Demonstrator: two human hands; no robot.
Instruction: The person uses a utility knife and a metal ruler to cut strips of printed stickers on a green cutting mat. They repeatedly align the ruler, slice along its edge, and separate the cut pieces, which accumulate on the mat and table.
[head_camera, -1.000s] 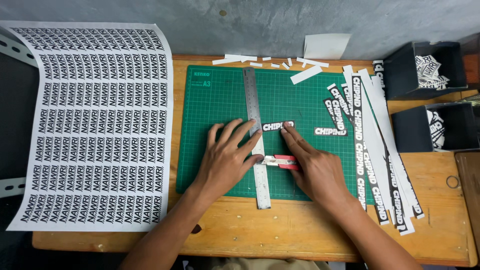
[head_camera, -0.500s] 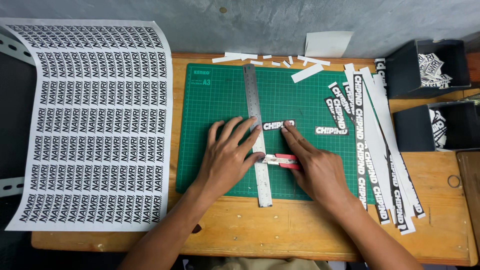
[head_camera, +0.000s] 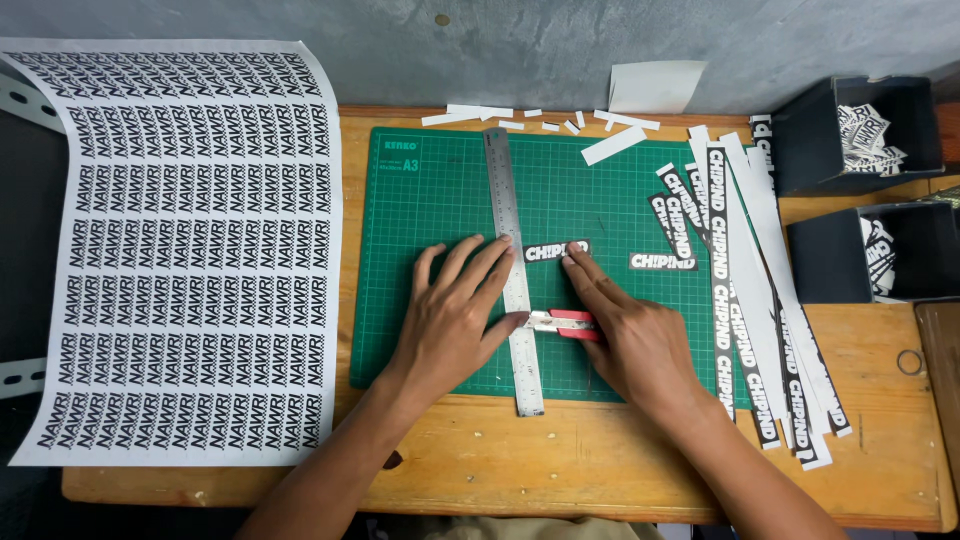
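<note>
while left hand (head_camera: 455, 320) pins steel ruler (head_camera: 512, 265), right hand (head_camera: 625, 335) touches label strip (head_camera: 555, 250)

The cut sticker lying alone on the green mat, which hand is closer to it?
Right. The right hand lies just left of and below the lone sticker. The left hand is farther left, across the ruler.

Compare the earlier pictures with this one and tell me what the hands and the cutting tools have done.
Nothing has visibly moved. The left hand still presses flat on the steel ruler, the right hand still holds the red cutter with a finger on the small printed label. The green cutting mat, the loose label and the pile of printed strips lie as before.
</note>
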